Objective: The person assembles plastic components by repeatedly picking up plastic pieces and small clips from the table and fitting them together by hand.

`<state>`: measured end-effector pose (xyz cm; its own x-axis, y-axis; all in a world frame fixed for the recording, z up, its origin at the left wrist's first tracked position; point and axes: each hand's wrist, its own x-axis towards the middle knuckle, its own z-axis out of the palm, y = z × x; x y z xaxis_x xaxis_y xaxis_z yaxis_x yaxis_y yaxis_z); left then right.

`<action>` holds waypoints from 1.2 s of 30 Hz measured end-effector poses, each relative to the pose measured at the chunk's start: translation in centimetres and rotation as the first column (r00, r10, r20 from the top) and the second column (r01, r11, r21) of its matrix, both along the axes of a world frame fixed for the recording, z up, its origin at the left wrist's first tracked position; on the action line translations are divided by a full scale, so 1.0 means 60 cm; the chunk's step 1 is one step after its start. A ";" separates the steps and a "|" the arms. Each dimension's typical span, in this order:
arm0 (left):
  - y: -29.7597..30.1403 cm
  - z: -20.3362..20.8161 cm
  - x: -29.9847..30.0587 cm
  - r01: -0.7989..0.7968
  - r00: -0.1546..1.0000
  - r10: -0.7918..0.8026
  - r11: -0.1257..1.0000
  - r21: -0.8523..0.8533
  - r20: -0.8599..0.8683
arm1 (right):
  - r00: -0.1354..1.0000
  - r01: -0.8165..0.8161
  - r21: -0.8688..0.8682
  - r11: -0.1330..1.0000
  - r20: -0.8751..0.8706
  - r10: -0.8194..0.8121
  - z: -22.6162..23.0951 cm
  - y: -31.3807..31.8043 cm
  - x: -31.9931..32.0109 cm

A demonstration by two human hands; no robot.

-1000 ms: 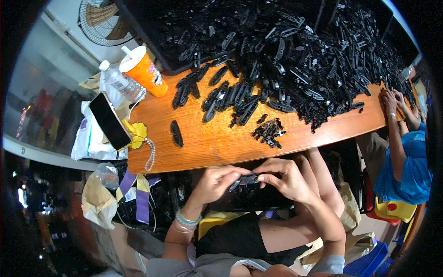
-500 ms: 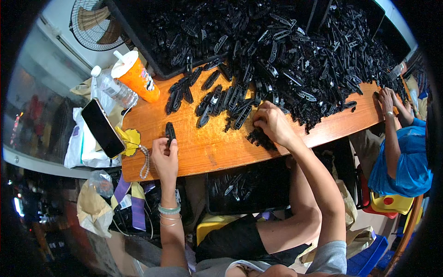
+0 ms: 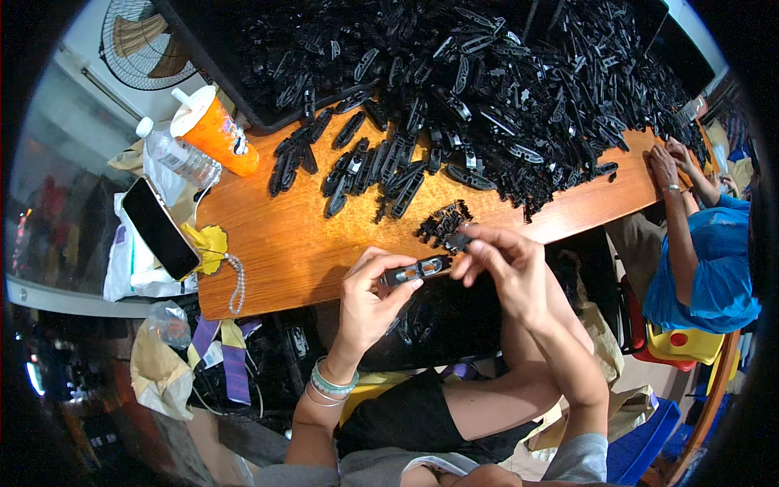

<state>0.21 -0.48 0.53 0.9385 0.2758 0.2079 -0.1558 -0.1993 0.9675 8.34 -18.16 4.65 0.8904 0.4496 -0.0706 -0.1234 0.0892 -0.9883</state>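
Observation:
My left hand point(image 3: 367, 302) grips a long, narrow black plastic part point(image 3: 419, 269) with a slotted opening, held between thumb and fingers over the table's front edge. Beside its right end is my right hand point(image 3: 517, 274), thumb and fingers pinching a small black plastic piece point(image 3: 458, 242). A little heap of small black pieces point(image 3: 438, 221) lies on the table just behind that hand. Farther back, several long black parts point(image 3: 353, 166) like the one in my left hand lie loosely together on the wood.
A huge mound of black parts point(image 3: 487, 105) covers the back of the wooden table point(image 3: 268, 243). At left stand an orange cup point(image 3: 223, 138), a plastic bottle point(image 3: 187, 160) and a phone point(image 3: 160, 227). A person in blue point(image 3: 702, 268) works at the right. Under the table sits a black tray point(image 3: 438, 349).
My left hand has moved right and up with the long part, turning it level. My right hand has left the small heap, drawn back toward it with a small piece. The view has shifted slightly.

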 end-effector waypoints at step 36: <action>0.019 0.005 0.178 0.072 0.984 0.108 0.493 0.867 -0.144 | 0.554 0.575 -0.480 0.662 0.824 0.116 -0.086 -0.018 0.150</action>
<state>10.91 0.66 0.84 0.9773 0.0582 0.2035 -0.0082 -0.9503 0.3111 17.32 -19.23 -0.50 0.7945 0.3489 0.4970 0.5776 -0.6869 -0.4411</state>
